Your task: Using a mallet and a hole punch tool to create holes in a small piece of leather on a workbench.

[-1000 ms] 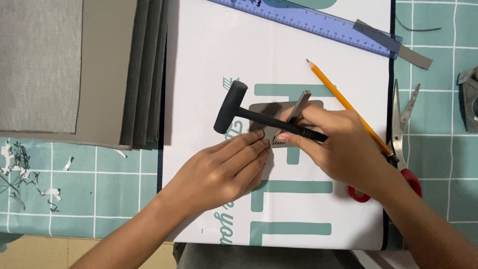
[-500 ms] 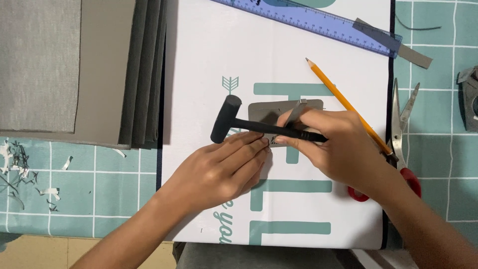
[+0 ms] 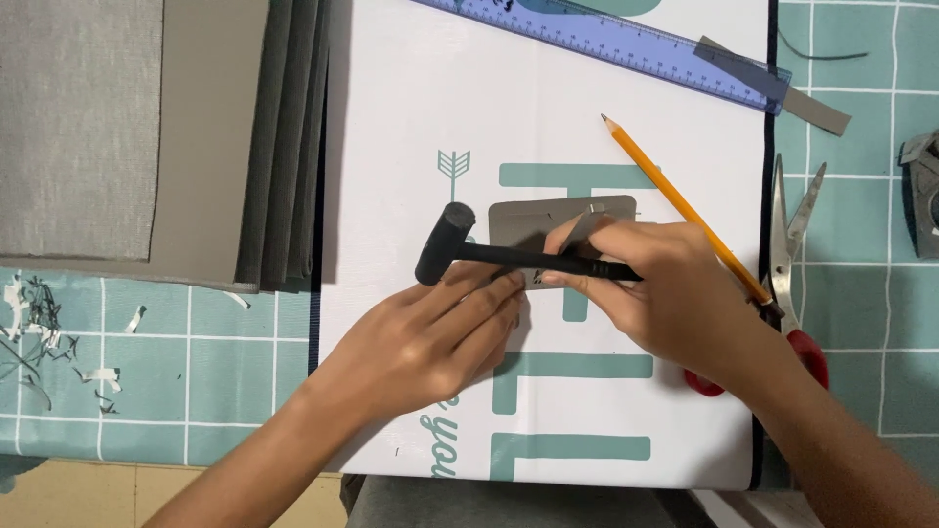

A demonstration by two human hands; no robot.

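The right hand [image 3: 675, 293] is closed around the handle of a small black hammer [image 3: 509, 254], whose head lies to the left, just above the left fingertips. The same hand also steadies a slim metal tool [image 3: 579, 231] against a small grey leather piece [image 3: 548, 220]. The left hand [image 3: 440, 337] lies flat, fingers extended together, pressing near the lower edge of that piece; it grips nothing. The piece rests on a white printed board [image 3: 411, 127] over a teal grid cutting mat [image 3: 176, 381]. A yellow pencil [image 3: 675, 200], red-handled scissors [image 3: 792, 254] and a blue ruler [image 3: 606, 44] lie nearby. Stacked grey sheets [image 3: 196, 137] sit to the left.
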